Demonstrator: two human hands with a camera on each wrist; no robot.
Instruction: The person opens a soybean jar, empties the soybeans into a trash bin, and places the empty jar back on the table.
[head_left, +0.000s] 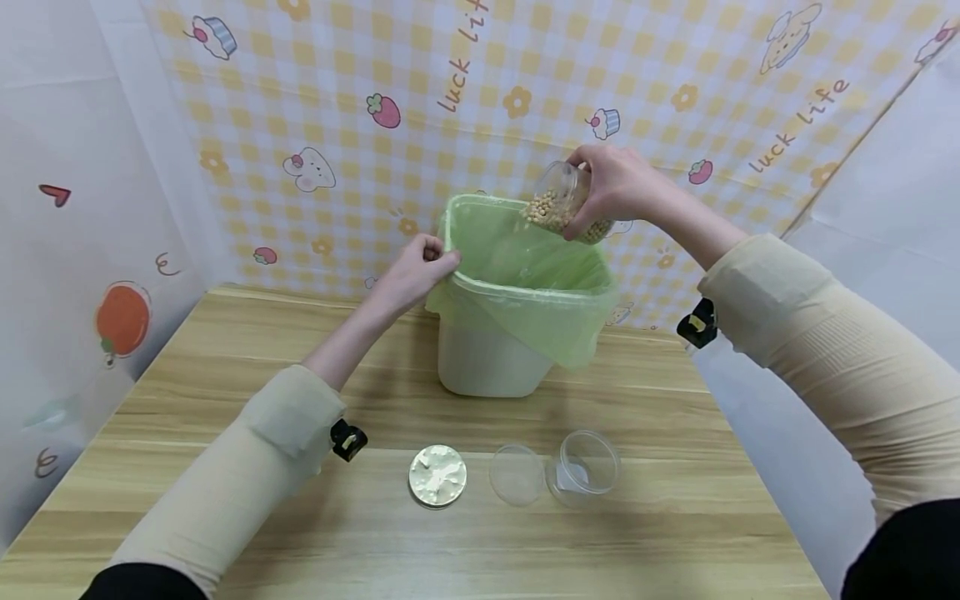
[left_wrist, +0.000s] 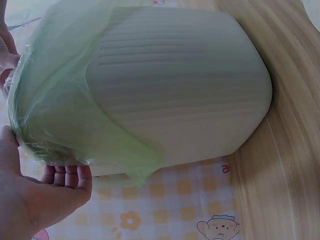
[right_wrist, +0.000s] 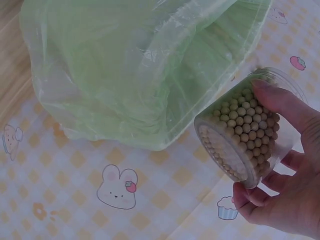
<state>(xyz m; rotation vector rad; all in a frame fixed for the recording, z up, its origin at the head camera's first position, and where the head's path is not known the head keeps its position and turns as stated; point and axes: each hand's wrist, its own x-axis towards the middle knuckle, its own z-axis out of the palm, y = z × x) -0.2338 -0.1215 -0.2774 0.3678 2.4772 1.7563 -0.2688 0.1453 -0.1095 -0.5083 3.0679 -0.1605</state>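
A white trash bin (head_left: 487, 367) stands against the patterned backdrop, lined with a green plastic bag (head_left: 577, 325) folded over its rim. My left hand (head_left: 418, 271) grips the bin's left rim through the bag, thumb on one side and curled fingers on the other. Above the right part of the opening, my right hand (head_left: 624, 185) holds a clear plastic jar (head_left: 557, 177), tipped with its mouth toward the bin. Round, pale yellow soybeans (right_wrist: 247, 125) lie along the jar's lower side, some at its mouth. What lies at the bin's bottom is hidden.
Nearer me on the wooden table (head_left: 360, 533) lie a silver foil-topped round lid (head_left: 437, 476), a thin clear disc-shaped lid (head_left: 517, 477) and a clear plastic cup (head_left: 600, 467). A checked cloth (head_left: 337, 100) hangs behind the bin, with white sheeting on both sides.
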